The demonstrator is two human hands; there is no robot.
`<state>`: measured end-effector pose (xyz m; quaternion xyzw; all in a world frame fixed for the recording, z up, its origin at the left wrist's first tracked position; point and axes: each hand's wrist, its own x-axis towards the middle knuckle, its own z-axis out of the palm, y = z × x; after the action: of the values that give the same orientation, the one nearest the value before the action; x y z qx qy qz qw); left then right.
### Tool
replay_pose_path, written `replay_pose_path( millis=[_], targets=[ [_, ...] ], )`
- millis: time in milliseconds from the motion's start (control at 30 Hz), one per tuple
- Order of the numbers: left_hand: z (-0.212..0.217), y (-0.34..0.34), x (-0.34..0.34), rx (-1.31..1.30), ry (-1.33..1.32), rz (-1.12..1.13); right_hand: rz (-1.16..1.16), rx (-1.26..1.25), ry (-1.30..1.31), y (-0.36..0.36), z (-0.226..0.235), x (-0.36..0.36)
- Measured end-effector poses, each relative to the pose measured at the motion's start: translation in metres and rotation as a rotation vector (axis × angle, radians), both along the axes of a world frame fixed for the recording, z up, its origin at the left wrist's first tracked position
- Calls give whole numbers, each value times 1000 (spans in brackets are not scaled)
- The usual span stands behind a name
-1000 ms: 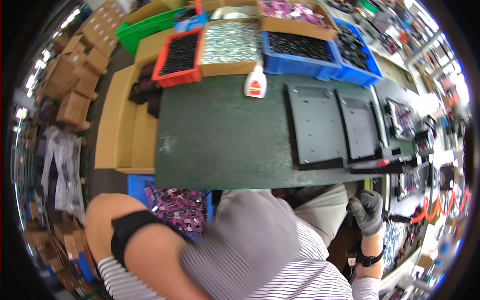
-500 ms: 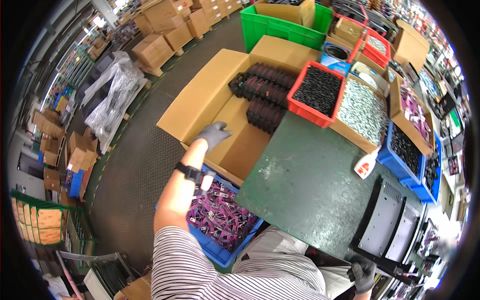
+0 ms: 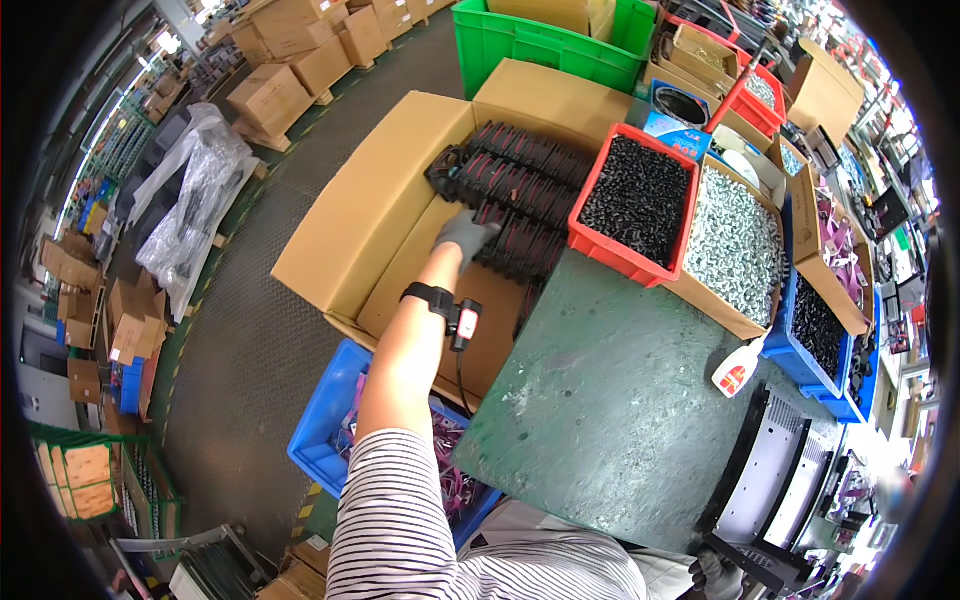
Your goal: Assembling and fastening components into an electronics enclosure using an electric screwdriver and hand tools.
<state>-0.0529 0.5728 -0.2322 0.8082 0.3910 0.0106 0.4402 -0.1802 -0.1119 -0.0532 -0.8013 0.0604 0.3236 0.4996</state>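
Grey-gloved, the left hand (image 3: 467,238) reaches into an open cardboard box (image 3: 372,195) to the left of the table (image 3: 580,390). Its fingertips are at the near edge of the ribbed black parts (image 3: 520,170), which lie in rows across the far part of the box. The fingers look slightly bent, but whether they grip a part or only touch it, I cannot tell. A black strap (image 3: 428,297) circles that wrist and bears a small device (image 3: 466,322) with a cable. Below the forearm stands a blue bin (image 3: 318,445) of purple strips (image 3: 458,480).

The right hand (image 3: 718,575), gloved too, is at the lower edge of the view, near the lower end of two grey panels (image 3: 758,450) with black edges. It is partly hidden, so I cannot tell how far its fingers are open or whether they hold anything.

Along the far side of the green table top stand a red bin (image 3: 620,258) of small black pieces (image 3: 635,195) and a cardboard tray (image 3: 712,303) of silvery pieces (image 3: 735,235). A white bottle (image 3: 738,368) is just beside the tray.
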Motion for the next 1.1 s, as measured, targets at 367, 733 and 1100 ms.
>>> replay_pose_path(
  millis=[367, 733, 1100],
  targets=[
    [8, 2, -18, 199, 168, 150, -145, -121, -6, -7, -4, -8],
    [154, -47, -132, -602, -566, 374, 43, -28, -87, -19, -16, -7],
    [237, -348, -56, -821, -227, -702, 187, 186, -262, -40, -2, -17]
  ],
)
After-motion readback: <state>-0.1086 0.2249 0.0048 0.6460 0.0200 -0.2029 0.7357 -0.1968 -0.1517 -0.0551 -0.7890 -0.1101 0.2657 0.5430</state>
